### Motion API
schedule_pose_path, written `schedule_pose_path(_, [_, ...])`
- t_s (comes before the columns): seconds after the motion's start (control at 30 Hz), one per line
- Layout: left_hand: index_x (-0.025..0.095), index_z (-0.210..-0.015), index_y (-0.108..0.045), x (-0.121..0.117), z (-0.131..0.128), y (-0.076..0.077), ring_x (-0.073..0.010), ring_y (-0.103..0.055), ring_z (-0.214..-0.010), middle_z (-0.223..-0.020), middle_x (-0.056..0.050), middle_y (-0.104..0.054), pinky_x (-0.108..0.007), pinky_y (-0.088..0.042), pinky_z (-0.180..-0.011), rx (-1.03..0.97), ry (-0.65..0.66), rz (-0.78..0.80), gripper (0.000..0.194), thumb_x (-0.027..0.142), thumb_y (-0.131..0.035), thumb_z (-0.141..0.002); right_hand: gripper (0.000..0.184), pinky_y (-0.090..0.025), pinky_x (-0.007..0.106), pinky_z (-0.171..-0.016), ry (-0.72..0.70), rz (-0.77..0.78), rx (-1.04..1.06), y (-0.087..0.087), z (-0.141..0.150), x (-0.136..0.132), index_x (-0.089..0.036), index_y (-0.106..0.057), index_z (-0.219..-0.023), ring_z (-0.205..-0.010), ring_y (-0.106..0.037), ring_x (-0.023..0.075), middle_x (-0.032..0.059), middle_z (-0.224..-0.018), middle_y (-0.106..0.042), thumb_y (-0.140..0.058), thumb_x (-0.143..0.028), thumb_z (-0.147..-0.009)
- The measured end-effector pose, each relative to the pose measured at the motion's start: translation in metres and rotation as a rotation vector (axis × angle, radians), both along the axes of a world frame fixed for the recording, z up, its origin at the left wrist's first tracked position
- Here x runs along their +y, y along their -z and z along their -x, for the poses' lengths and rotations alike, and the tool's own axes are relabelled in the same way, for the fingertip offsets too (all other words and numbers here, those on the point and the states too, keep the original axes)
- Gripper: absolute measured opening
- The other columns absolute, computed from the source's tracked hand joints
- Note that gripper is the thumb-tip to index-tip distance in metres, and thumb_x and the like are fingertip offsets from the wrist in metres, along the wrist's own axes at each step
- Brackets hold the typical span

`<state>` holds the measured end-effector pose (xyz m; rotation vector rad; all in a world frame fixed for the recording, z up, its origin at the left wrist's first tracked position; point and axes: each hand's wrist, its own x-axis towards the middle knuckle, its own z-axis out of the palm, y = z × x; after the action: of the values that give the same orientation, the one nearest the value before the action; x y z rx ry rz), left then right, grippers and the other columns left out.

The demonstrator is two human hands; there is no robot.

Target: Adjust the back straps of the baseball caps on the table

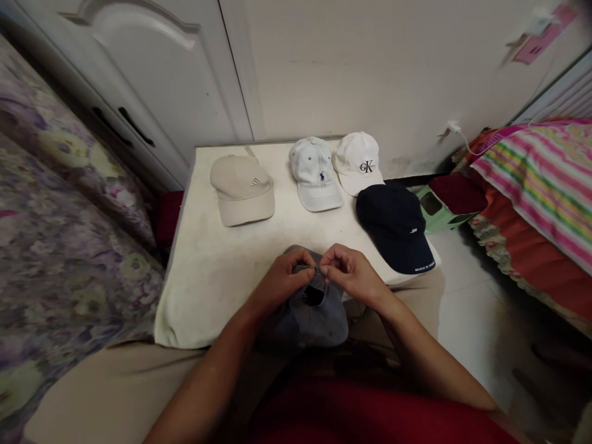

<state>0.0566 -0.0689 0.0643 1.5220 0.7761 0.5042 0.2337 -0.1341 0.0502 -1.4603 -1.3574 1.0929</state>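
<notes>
A grey baseball cap rests at the near edge of the cloth-covered table, its back opening and strap facing up toward me. My left hand pinches the strap at the back from the left side. From the right, my right hand pinches the same strap, fingertips almost meeting those of the left. The small fastening between the fingertips is mostly hidden. Beyond my hands lie a beige cap, a pale blue cap, a white cap and a navy cap.
A cream cloth covers the table. Behind it stand a white cabinet door and a wall. A floral curtain hangs at left. On the right are a green stool and a bed with a striped cover.
</notes>
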Motion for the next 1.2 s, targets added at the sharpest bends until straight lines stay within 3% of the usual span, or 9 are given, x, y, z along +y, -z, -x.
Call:
schedule_pose_path(0.43, [0.018,-0.077,-0.06,0.002,0.0005,0.0001,-0.0144,-0.049,-0.07,-0.073,0.002,-0.055,-0.026,-0.037,-0.063,0.01,0.024,-0.064,0.01,0.028,-0.062,-0.079,0.004,-0.035,0.024,-0.052,-0.012,-0.053,-0.074,-0.0026,-0.0009,-0.0008,-0.02,-0.06,-0.078,-0.058,-0.048,0.0122,-0.0016,-0.067,-0.059,-0.062,-0.02,-0.081])
schedule_pose_path(0.67, [0.019,-0.078,-0.059,0.0017,0.0002,0.0012,-0.0125,-0.044,-0.063,-0.068,0.004,-0.051,-0.024,-0.033,-0.057,0.036,0.044,-0.026,0.01,0.028,-0.063,-0.077,0.004,-0.034,0.024,-0.052,-0.025,-0.076,-0.078,-0.006,0.0017,-0.0017,-0.02,-0.059,-0.077,-0.059,-0.046,0.012,-0.0021,-0.067,-0.056,-0.061,-0.019,-0.081])
schedule_pose_path(0.93, [0.018,-0.08,-0.06,0.0028,0.0018,0.0024,-0.0147,-0.05,-0.071,-0.075,0.002,-0.055,-0.026,-0.038,-0.064,0.017,0.038,-0.035,0.01,0.028,-0.063,-0.077,0.008,-0.03,0.023,-0.05,-0.044,0.024,0.111,-0.0052,-0.001,0.0017,-0.019,-0.06,-0.078,-0.055,-0.043,0.0102,-0.0049,-0.062,-0.052,-0.066,-0.024,-0.078])
schedule_pose_path(1.2, [0.019,-0.079,-0.06,0.0032,0.0008,0.006,-0.0161,-0.052,-0.074,-0.077,0.001,-0.058,-0.027,-0.04,-0.066,-0.003,0.016,-0.047,0.007,0.025,-0.061,-0.077,0.016,-0.042,0.024,-0.056,-0.056,0.096,0.293,0.0001,-0.0013,0.0052,-0.019,-0.06,-0.082,-0.056,-0.053,0.0099,-0.0038,-0.071,-0.058,-0.07,-0.03,-0.075])
